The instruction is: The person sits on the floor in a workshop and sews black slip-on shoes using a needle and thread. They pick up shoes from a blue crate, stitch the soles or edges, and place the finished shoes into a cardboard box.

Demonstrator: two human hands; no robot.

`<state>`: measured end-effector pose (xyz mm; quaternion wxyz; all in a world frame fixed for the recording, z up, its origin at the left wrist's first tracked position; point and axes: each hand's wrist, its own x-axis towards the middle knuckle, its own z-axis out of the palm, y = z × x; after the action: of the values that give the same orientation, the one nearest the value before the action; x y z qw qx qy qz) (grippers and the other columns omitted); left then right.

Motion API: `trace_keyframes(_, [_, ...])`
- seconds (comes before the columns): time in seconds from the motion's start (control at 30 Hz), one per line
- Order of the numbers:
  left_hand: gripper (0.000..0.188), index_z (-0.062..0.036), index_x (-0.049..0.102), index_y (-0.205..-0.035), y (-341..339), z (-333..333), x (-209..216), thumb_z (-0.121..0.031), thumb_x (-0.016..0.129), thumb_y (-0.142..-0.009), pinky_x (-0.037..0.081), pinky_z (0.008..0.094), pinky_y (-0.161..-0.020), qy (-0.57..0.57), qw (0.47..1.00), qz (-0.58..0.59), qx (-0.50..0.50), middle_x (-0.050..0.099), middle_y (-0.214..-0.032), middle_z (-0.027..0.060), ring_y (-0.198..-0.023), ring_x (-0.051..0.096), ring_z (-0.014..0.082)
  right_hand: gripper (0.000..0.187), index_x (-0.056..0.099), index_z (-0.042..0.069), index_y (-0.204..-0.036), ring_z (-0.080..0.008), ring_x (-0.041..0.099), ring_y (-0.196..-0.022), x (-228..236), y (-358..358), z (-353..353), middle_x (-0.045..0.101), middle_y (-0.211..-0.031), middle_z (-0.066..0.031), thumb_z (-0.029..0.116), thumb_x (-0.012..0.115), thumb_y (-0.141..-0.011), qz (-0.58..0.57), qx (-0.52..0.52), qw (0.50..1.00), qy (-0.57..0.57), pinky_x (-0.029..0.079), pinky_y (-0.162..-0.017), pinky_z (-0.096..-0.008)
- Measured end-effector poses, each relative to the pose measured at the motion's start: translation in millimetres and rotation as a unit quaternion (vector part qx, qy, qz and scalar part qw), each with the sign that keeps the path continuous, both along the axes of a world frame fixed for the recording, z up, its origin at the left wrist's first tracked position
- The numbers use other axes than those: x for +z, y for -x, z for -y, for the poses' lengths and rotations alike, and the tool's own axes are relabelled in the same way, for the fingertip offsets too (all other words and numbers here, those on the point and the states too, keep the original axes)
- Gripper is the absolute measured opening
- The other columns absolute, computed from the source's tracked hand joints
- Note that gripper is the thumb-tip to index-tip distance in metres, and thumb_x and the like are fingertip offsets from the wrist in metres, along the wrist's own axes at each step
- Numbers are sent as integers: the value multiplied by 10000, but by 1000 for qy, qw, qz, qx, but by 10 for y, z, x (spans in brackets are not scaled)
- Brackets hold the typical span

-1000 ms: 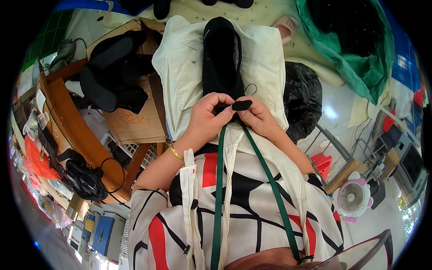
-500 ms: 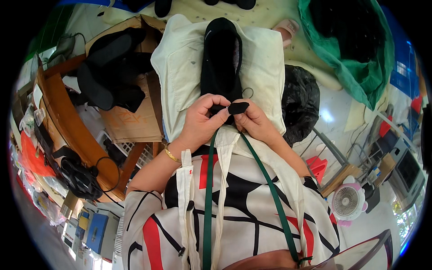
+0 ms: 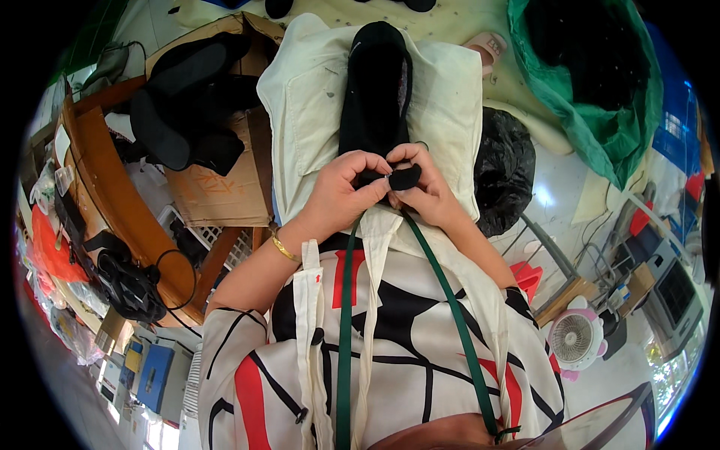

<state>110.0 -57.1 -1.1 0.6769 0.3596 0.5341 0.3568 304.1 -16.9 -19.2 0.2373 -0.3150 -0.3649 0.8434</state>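
A black cloth shoe (image 3: 355,105) with a pale fuzzy lining rests on the cream cloth (image 3: 442,82) over my lap. Just at its near end, my two hands meet over a small black fabric strap (image 3: 406,177) with a rounded end. My left hand (image 3: 341,187) is closed, thumb and forefinger pinching the strap from the left. From the other side my right hand (image 3: 433,196) grips the rounded end between thumb and bent fingers. Whether the strap is joined to the shoe is hidden by my hands.
On the left, black shoes (image 3: 184,112) are heaped over a cardboard box (image 3: 217,187) beside a wooden bench (image 3: 124,210). A black plastic bag (image 3: 506,165) lies right of the cloth; a green sack (image 3: 555,90) of black items is farther right. A small fan (image 3: 576,337) stands lower right.
My right hand's fingers have lifted and bent over the strap, and its rounded end has shifted slightly right. My left hand keeps its pinch. The whole view has shifted a little.
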Motion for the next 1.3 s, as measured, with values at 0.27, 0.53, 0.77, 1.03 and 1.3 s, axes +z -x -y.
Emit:
trace_keyframes(0.27, [185,-18,650,-993,17,-64,142,-81,716,-831,486,254,-713,4,994,-103,-34,621,-923,37,-806,601,121,129,661,42,-1024,-104,599,-757,220,-244,-409,644,-883,-19,69,644,-899,217,-17,968,-125,487,-677,-245])
trace_keyframes(0.53, [171,-25,688,-973,62,-93,173,-40,726,-806,469,253,-690,-133,970,-194,-64,645,-881,51,-778,597,139,95,667,86,-834,-235,576,-665,342,15,-333,575,-733,-46,123,726,-770,262,49,756,-597,465,-554,-336])
trace_keyframes(0.77, [156,-37,687,-952,18,-28,218,-61,721,-801,499,329,-697,-122,964,-221,-80,651,-860,112,-801,633,273,41,607,75,-817,-182,556,-573,503,37,-207,572,-725,-17,72,648,-813,163,-63,728,-663,447,-493,-286])
trace_keyframes(1.03, [280,-71,686,-1017,23,61,159,-46,764,-750,529,349,-641,-320,877,-339,-119,645,-864,87,-743,630,267,134,518,34,-956,-97,587,-587,675,-290,-165,610,-725,-44,139,484,-1031,34,-83,993,-71,464,-524,-233])
trace_keyframes(1.3, [325,-55,677,-1022,48,86,38,-1,767,-715,532,332,-605,-406,833,-358,-112,634,-861,69,-743,632,243,215,518,40,-941,-56,277,-460,975,-957,-507,338,-543,37,214,453,-1049,-89,-371,922,-73,276,-427,-188])
